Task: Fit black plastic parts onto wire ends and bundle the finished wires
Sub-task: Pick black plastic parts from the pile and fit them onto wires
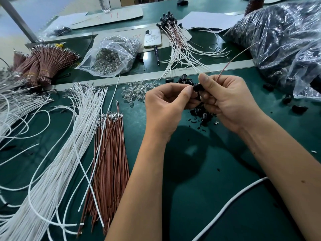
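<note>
Nearest the camera, a white cord (pixel 231 202) was seen lying across the green bench (pixel 199 171), passing under the right forearm. Both forearms were raised above the bench, and the two hands were brought together over a scatter of loose black plastic parts (pixel 202 113).

A small black plastic part (pixel 197 87) was pinched between the thumb and forefinger of the left hand (pixel 166 108), whose remaining fingers were curled in towards the palm. The same part was touched from the other side by the right hand (pixel 229 101), whose thumb was pressed down over it and whose fingers were curled tightly beneath. A brown wire (pixel 233 60) was gripped in the right hand and was seen rising from behind the thumb, up and to the right. Whether the wire end was already seated in the part could not be told, since the joint was hidden by the fingers.

To the left, loose white wires (pixel 57 162) and a flat sheaf of brown wires (pixel 109 153) were laid out. Just beyond the hands, a small heap of clear bulbs (pixel 137 93) was spread. Farther back, finished wires with black caps (pixel 175 40) were fanned out beside a white phone (pixel 152 39), an open bag of clear bulbs (pixel 111 56) and tied brown bundles (pixel 45 63). A large plastic sack of black parts (pixel 284 40) was slumped at the right.
</note>
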### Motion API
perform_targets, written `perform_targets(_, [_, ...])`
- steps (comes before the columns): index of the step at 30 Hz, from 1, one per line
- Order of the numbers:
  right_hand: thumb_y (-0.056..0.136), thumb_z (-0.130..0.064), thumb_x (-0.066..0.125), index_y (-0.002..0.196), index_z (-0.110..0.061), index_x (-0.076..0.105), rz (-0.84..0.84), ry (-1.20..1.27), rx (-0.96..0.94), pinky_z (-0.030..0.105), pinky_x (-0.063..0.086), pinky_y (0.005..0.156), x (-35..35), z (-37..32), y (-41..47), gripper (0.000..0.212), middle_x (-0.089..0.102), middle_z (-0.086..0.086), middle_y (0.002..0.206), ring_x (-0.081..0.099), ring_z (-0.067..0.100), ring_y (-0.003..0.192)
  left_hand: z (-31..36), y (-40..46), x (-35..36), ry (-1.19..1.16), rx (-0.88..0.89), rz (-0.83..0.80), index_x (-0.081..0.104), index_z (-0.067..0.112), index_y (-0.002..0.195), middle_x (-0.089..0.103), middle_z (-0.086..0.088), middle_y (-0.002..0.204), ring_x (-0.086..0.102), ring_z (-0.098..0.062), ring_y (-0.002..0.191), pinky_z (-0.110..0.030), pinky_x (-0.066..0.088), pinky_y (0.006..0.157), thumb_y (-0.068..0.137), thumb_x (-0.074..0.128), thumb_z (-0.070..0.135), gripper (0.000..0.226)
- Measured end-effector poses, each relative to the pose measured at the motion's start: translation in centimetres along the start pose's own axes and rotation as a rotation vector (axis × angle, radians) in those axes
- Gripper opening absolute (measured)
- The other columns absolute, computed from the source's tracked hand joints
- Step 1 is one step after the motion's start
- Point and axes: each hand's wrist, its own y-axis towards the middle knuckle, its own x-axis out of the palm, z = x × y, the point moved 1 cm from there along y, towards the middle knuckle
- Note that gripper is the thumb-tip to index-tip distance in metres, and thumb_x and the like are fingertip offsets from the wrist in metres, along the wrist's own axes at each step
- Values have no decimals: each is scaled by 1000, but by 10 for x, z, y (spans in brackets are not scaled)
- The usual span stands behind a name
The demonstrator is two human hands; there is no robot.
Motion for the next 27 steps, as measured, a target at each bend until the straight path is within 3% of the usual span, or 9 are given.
perform_targets(6, [82,-31,76,75,-11,63,37,-41,3,15,29,37,-3,3,2,25,54,-1,54,37,6,42,-4,3,-4,273,145,-35,73,0,87,74,-8,72,73,-21,60,-35,61,60,92,69,4,7])
perform_targets(10, [81,-31,77,74,-12,64,41,-63,26,15,30,37,-5,6,3,24,54,0,55,39,6,43,-8,3,-6,413,202,-50,72,7,82,71,-4,68,71,-26,60,-47,60,58,90,70,9,9])
perform_targets(14, [81,-32,76,75,-12,64,30,-57,44,15,30,36,-5,7,4,24,54,0,56,40,5,43,-6,3,-4,502,270,-4,71,9,76,69,2,63,66,-20,54,-36,56,53,85,71,9,10])
perform_targets(17, [83,-30,73,80,-8,63,3,-28,69,14,30,35,-4,8,4,24,53,1,56,38,4,43,-5,3,-3,506,280,24,70,9,73,67,3,61,63,-17,52,-26,52,52,82,71,7,9])
perform_targets(22, [84,-30,70,82,-6,58,-43,22,137,12,28,34,-2,6,4,27,50,0,56,37,3,43,-3,3,-3,392,199,9,69,6,73,68,-3,61,63,-26,53,-28,51,52,83,69,3,11])
perform_targets(27, [87,-30,65,78,-8,55,-92,80,213,10,26,33,0,5,2,26,48,-1,56,35,4,46,1,5,-4,287,129,-41,68,10,71,64,6,58,56,-8,50,-20,45,51,84,68,-2,18])
